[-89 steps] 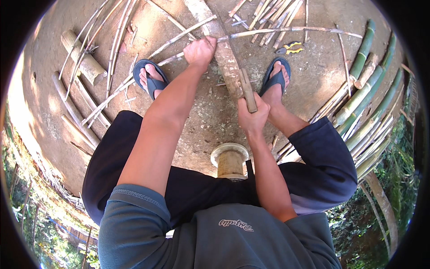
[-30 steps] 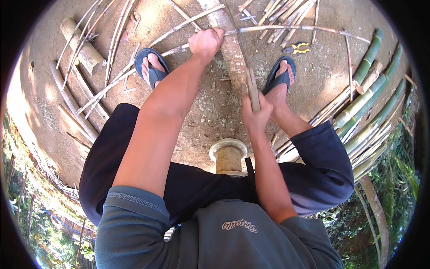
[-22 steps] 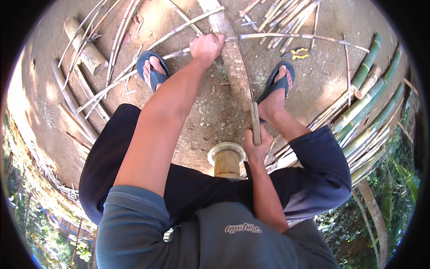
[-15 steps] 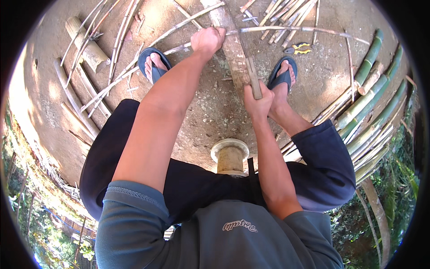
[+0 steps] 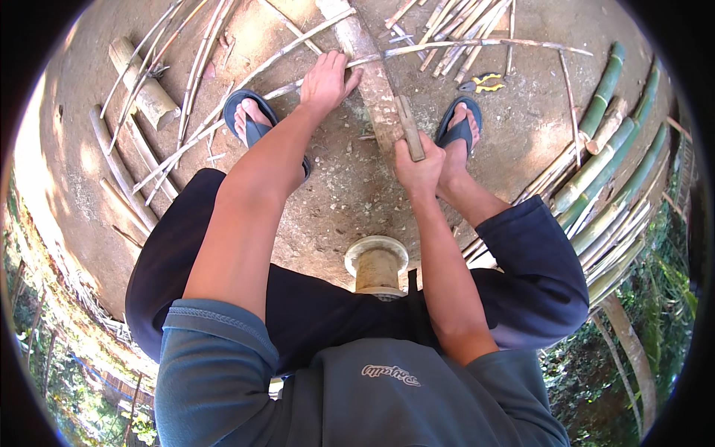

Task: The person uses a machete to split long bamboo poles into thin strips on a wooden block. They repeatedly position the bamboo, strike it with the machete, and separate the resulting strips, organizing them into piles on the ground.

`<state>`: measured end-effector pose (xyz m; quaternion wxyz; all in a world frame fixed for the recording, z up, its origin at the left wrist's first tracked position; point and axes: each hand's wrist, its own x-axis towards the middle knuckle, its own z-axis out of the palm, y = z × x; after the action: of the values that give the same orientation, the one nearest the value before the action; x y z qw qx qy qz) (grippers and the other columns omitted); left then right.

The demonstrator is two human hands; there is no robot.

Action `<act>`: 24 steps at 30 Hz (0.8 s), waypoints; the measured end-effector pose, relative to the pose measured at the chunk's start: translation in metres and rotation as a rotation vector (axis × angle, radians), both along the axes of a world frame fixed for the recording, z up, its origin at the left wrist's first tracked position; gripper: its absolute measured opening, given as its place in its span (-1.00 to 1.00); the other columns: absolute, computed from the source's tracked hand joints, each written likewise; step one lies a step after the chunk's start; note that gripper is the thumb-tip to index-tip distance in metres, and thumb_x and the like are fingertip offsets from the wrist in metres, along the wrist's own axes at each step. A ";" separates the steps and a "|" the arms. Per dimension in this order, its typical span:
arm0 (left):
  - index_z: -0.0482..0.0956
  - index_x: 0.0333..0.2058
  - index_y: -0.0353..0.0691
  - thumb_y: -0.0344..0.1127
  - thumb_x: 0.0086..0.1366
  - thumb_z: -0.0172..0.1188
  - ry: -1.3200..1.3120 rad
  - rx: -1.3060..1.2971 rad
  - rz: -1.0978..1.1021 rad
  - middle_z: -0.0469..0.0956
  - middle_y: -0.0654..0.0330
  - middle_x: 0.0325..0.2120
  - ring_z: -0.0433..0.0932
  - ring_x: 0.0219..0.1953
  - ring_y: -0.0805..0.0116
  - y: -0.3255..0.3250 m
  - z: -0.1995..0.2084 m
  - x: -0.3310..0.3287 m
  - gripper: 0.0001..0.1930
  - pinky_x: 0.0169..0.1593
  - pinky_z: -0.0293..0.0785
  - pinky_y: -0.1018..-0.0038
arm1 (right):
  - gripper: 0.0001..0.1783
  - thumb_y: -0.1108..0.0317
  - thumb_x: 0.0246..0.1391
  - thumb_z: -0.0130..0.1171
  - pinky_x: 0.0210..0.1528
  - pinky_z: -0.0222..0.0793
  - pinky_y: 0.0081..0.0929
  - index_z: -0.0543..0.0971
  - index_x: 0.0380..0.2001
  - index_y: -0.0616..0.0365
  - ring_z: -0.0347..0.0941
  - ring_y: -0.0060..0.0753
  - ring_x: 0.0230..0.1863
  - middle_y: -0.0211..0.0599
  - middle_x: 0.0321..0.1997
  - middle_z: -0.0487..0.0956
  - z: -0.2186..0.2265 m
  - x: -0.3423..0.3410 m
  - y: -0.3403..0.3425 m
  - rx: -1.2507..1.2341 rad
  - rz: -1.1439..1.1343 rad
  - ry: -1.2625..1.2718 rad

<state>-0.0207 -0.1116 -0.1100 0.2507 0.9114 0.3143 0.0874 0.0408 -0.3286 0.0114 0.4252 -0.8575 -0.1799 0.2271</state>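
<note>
My left hand (image 5: 325, 86) rests over a long thin bamboo stick (image 5: 477, 45). Its fingers are loosened and the thumb stands apart. The stick lies across a worn wooden beam (image 5: 365, 63), which runs away from me between my feet. Around a short, flat, brownish piece (image 5: 410, 128), possibly a tool's handle, my right hand (image 5: 421, 165) is closed, beside the near end of the beam. Whatever else belongs to that piece cannot be made out. A second thin bamboo stick (image 5: 283, 52) slants over the beam's far part.
Pliers with yellow handles (image 5: 484, 83) lie beyond my right sandal (image 5: 459, 127). Cut bamboo sticks (image 5: 462, 33) are heaped at the far right. Green bamboo poles (image 5: 603, 160) lie to the right, a thick bamboo piece (image 5: 145, 82) to the left. A spool-shaped stand (image 5: 376, 257) is between my legs.
My left hand has loosened from a fist and moved slightly left and nearer along the stick. The right hand keeps its grip. The whole view has shifted a little.
</note>
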 end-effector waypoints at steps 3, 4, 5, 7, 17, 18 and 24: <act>0.49 -0.19 -0.14 0.14 0.41 -0.07 0.117 -0.121 -0.078 0.58 0.04 -0.21 0.58 -0.12 -0.02 0.006 0.011 -0.004 -0.56 -0.08 0.51 0.11 | -0.81 0.37 -0.10 0.20 -0.53 0.36 -0.33 0.48 -0.60 0.30 0.41 -0.36 -0.72 -0.08 -0.74 0.41 -0.004 -0.005 0.000 0.016 0.004 -0.025; 0.50 -0.17 -0.13 0.16 0.42 -0.10 0.207 -0.188 -0.093 0.60 0.04 -0.22 0.58 -0.12 -0.04 0.015 0.015 0.002 -0.55 -0.07 0.51 0.10 | -0.80 0.37 -0.10 0.20 -0.53 0.36 -0.33 0.48 -0.59 0.30 0.41 -0.36 -0.72 -0.07 -0.74 0.41 -0.005 -0.001 0.004 0.006 0.008 -0.037; 0.50 -0.16 -0.13 0.18 0.42 -0.13 0.305 -0.262 -0.109 0.61 0.03 -0.23 0.58 -0.11 -0.05 0.022 0.028 0.006 -0.53 -0.06 0.50 0.08 | -0.80 0.36 -0.09 0.19 -0.53 0.36 -0.33 0.48 -0.59 0.30 0.41 -0.35 -0.72 -0.07 -0.74 0.41 -0.005 0.001 0.006 -0.010 0.009 -0.040; 0.53 -0.08 -0.10 0.26 0.44 -0.28 0.420 -0.346 -0.151 0.64 -0.04 -0.25 0.57 -0.07 -0.06 0.031 0.036 0.010 -0.41 0.00 0.48 0.07 | -0.79 0.35 -0.09 0.18 -0.53 0.36 -0.33 0.49 -0.58 0.31 0.40 -0.35 -0.72 -0.07 -0.74 0.41 0.000 -0.001 0.010 -0.040 0.011 -0.015; 0.73 -0.36 -0.20 0.46 0.34 -0.36 0.448 -0.521 -0.170 0.63 -0.12 -0.40 0.61 -0.21 -0.05 0.047 0.024 0.025 -0.14 0.02 0.49 0.14 | -0.83 0.37 -0.08 0.19 -0.57 0.31 -0.43 0.55 -0.53 0.31 0.33 -0.58 -0.71 -0.23 -0.77 0.40 0.007 0.004 0.002 -0.012 -0.007 0.012; 0.73 -0.36 -0.20 0.46 0.34 -0.36 0.461 -0.514 -0.164 0.63 -0.12 -0.41 0.61 -0.22 -0.05 0.046 0.022 0.023 -0.13 0.02 0.49 0.14 | -0.84 0.38 -0.08 0.19 -0.58 0.30 -0.45 0.56 -0.53 0.30 0.32 -0.62 -0.71 -0.26 -0.78 0.40 0.009 0.000 -0.008 -0.010 -0.003 0.012; 0.70 -0.42 -0.29 0.51 0.30 -0.34 0.456 -0.497 -0.157 0.61 -0.13 -0.45 0.62 -0.22 -0.04 0.048 0.003 0.023 -0.08 0.00 0.49 0.15 | -0.87 0.43 -0.08 0.17 -0.60 0.27 -0.51 0.54 -0.54 0.30 0.29 -0.69 -0.69 -0.33 -0.77 0.38 0.002 -0.003 -0.007 0.036 -0.044 0.062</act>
<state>0.0021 -0.0635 -0.1073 0.3944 0.8400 0.3027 -0.2173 0.0383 -0.3353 0.0133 0.4509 -0.8459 -0.1519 0.2411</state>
